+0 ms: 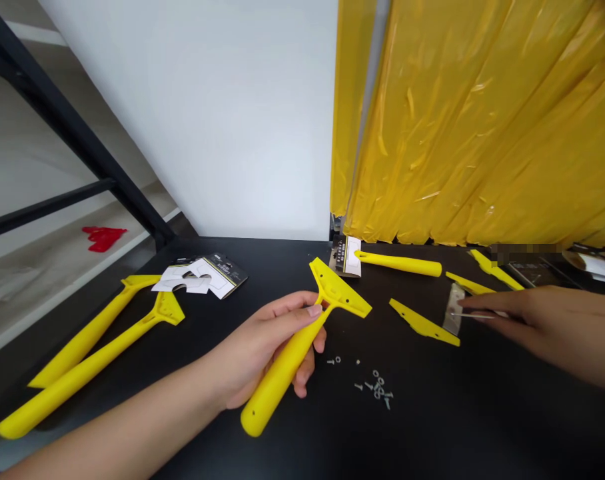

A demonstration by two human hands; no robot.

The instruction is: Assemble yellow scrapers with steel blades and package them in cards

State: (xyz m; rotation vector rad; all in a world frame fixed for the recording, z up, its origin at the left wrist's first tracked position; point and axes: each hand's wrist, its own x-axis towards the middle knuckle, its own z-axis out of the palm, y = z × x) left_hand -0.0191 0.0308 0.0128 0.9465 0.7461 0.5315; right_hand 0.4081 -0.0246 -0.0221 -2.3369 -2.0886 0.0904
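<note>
My left hand point(287, 340) is wrapped around a yellow plastic scraper handle point(282, 373), its wide holed head pointing up and away. At the right, my right hand point(532, 320) pinches a thin metal blade point(480, 316), seen nearly edge-on. Just left of its fingertips is another flat metal blade point(452, 310). A yellow clamp plate point(425, 323) lies beside these blades, and a second yellow plate point(467, 283) is partly hidden behind my right hand. Between the hands, small screws and nuts point(377, 387) are scattered on the black table point(332, 440).
Two yellow scraper handles point(102, 353) lie at the left, near printed cards point(207, 275). Another handle point(402, 263) rests at the back beside a card point(351, 257). A third yellow plate point(495, 269) is back right. A white panel point(222, 120) and yellow sheeting point(482, 120) stand behind.
</note>
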